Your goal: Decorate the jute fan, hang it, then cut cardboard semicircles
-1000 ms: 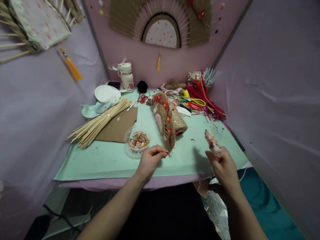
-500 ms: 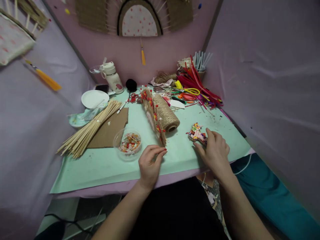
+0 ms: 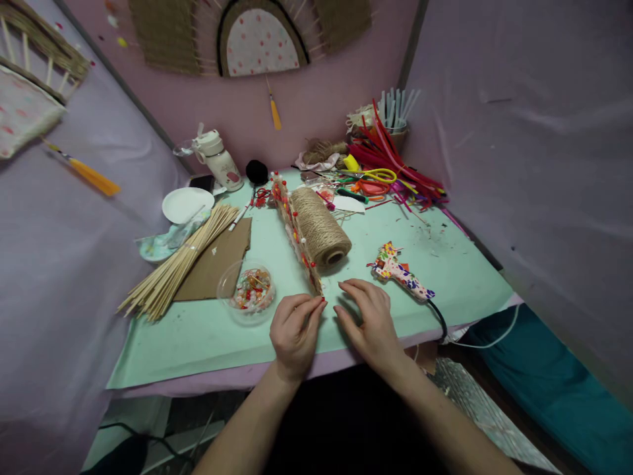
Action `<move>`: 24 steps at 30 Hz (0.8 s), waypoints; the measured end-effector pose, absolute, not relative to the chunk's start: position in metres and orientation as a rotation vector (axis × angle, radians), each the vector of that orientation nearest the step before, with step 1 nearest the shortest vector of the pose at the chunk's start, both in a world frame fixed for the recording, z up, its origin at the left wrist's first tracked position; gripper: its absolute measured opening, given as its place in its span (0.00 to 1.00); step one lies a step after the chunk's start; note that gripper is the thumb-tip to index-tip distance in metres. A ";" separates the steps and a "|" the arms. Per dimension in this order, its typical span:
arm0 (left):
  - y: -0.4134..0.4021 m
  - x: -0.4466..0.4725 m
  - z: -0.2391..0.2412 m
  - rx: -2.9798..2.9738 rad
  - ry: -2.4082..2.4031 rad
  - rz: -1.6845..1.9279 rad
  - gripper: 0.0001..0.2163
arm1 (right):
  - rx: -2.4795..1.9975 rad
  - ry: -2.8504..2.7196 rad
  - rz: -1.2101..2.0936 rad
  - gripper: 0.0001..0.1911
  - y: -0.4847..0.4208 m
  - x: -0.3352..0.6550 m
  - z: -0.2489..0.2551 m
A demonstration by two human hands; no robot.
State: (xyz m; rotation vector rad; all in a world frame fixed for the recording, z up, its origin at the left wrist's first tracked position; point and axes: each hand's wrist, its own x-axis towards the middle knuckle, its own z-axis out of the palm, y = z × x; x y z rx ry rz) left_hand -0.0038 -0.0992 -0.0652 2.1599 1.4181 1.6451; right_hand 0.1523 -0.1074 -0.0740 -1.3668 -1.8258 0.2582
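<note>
My left hand (image 3: 297, 330) is closed in a pinch at the near end of a narrow jute-coloured piece (image 3: 297, 237) studded with red, white and orange beads. A small red bead (image 3: 323, 299) shows at its fingertips; whether they also touch the piece I cannot tell. Just to the right, my right hand (image 3: 368, 320) has thumb and fingers apart and holds nothing. A flower-patterned glue gun (image 3: 403, 274) lies on the table further right, its black cord running off the front edge. The beaded piece leans against a big spool of jute twine (image 3: 319, 224).
A clear tub of beads (image 3: 250, 293) stands left of my hands. Beyond it lie a bundle of wooden skewers (image 3: 182, 260), cardboard (image 3: 208, 270) and a white plate (image 3: 188, 206). A white bottle (image 3: 220, 161), scissors (image 3: 378, 175) and red pipe cleaners (image 3: 395, 165) are at the back.
My right hand has come off the glue gun and moved left, close to my left hand. The glue gun now lies uncovered. My left hand keeps its pinch; the view has shifted slightly.
</note>
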 end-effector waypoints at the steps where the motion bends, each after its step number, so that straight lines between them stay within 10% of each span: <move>1: -0.099 -0.004 -0.066 2.167 1.421 1.655 0.07 | -1.359 -1.821 0.273 0.17 -0.107 0.152 -0.075; 24: -0.098 -0.002 -0.066 2.147 1.461 1.634 0.05 | -1.305 -1.797 0.369 0.13 -0.105 0.150 -0.072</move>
